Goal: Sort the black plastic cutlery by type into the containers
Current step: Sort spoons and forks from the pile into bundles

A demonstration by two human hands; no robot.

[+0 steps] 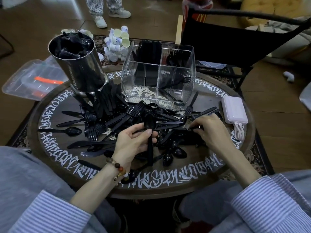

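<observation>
Pinched in the left hand: a black plastic spoon, just before the clear ribbed plastic divided container. Right hand pinches another piece from the pile; type unclear. Mid-gathering; next, probably drop spoons in their compartment.

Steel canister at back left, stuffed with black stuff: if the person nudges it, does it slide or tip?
Likely tips before it slides: the steel canister is tall and narrow on a small foot. It already looks tilted, though the wide lens may exaggerate that. Its black contents reach the rim, so it is probably top-heavy. Black cutlery leans against its base and would probably scatter.
</observation>
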